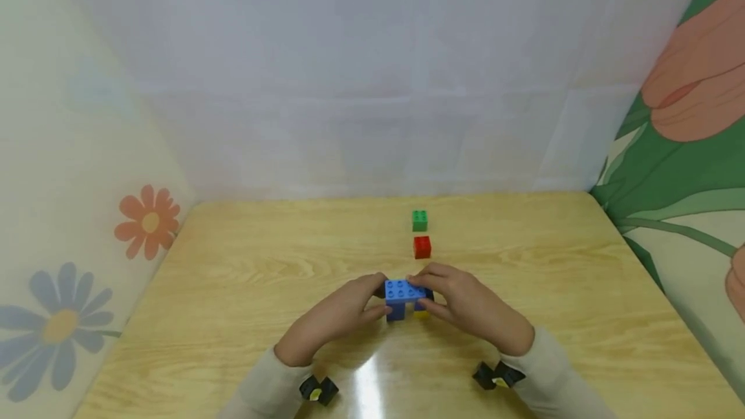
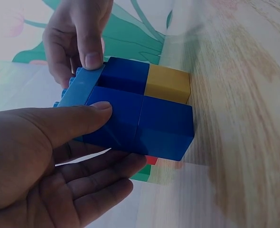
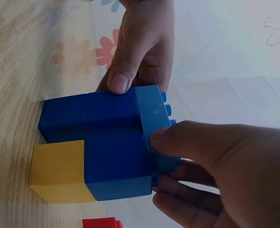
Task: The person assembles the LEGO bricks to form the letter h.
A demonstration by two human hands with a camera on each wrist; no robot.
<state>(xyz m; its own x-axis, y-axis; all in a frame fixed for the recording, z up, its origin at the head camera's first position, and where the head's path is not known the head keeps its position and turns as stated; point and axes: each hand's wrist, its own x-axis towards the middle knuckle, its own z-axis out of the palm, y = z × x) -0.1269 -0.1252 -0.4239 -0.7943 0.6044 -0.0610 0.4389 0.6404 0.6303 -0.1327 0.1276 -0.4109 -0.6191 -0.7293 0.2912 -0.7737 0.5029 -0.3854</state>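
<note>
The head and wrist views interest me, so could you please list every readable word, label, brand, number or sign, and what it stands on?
Nothing is readable in any view.
Top blue block, lower blue blocks, yellow block: no lettering visible on their sides; studs too small to judge.
Red block, green block: too small to tell.
Left black gadget, right black gadget, at the cuffs: too small and blurred to read.

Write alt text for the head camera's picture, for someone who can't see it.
A person's left hand and right hand hold a blue block arch with one yellow foot, at a wood-grain table. Beyond it sit a red block and, farther back, a green block.
</note>
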